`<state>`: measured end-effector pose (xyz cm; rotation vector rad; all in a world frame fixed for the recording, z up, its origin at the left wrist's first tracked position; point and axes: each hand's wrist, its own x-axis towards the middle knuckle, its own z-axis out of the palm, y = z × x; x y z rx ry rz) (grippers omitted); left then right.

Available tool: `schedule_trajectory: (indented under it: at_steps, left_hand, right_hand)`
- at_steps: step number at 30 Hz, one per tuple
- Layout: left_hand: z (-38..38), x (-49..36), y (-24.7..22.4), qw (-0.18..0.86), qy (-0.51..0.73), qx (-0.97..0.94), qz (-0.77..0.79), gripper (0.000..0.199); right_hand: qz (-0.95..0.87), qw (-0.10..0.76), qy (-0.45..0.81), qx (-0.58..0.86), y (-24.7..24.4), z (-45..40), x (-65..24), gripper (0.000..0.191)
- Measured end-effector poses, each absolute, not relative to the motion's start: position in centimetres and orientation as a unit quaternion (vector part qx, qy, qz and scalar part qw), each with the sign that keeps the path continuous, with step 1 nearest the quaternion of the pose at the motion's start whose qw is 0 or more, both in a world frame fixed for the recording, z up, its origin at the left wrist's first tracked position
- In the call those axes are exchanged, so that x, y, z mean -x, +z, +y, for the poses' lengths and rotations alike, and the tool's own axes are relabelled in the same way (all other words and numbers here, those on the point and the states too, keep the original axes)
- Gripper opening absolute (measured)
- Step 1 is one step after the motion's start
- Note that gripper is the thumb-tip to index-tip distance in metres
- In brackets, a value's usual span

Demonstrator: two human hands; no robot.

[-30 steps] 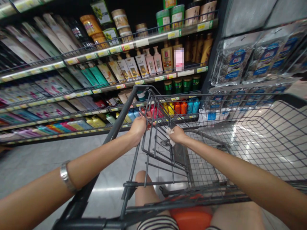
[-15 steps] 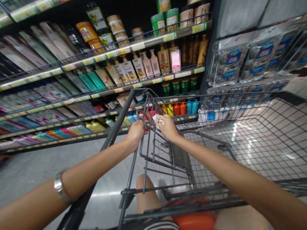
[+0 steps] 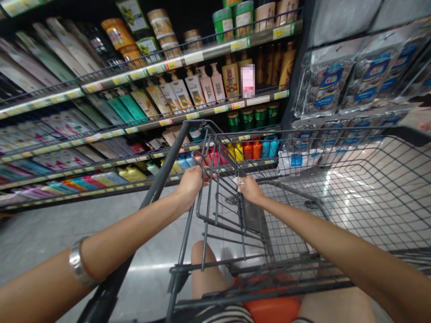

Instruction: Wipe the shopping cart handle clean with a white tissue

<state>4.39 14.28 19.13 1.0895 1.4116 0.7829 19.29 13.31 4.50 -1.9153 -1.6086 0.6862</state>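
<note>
A dark grey wire shopping cart (image 3: 205, 220) stands in front of me. My left hand (image 3: 190, 185), its wrist in a silver bracelet (image 3: 76, 262), is closed around the upper bar of the cart's fold-out seat frame. Inside the basket my right hand (image 3: 252, 190) pinches a crumpled white wipe (image 3: 238, 181) against the wires of the seat back. Part of the wipe is hidden by my fingers. The cart's thick push handle (image 3: 164, 175) slants past my left forearm.
Shelves (image 3: 134, 130) of bottles and tubs rise behind the cart. Packs of steel scourers (image 3: 332, 85) hang at the right. Below the cart frame lies something orange (image 3: 274, 309), close to my knee (image 3: 205, 258). The floor (image 3: 148, 237) is shiny grey tile.
My right hand has moved right and down with the wipe, from the top of the seat frame to lower wires. My left hand keeps its hold on the frame.
</note>
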Motion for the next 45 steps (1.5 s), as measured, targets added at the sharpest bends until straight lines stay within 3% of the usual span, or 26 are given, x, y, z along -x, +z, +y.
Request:
schedule_trajectory:
  at_steps: [18, 27, 45]
  left_hand:
    - [15.1, -3.8, 18.2, 0.523, 0.333, -0.513, 0.594, 0.02]
    - [15.5, -4.0, 18.1, 0.54, 0.344, -0.508, 0.576, 0.019]
    - [15.9, -4.3, 17.6, 0.527, 0.352, -0.516, 0.577, 0.021]
  right_hand:
    - [-0.473, 0.233, 0.285, 0.8, 3.3, 14.2, -19.9, 0.015]
    - [-0.416, 0.324, 0.236, 0.816, 4.6, 17.8, -20.2, 0.02]
    - [-0.419, 0.379, 0.232, 0.792, 7.8, 20.1, -18.4, 0.025]
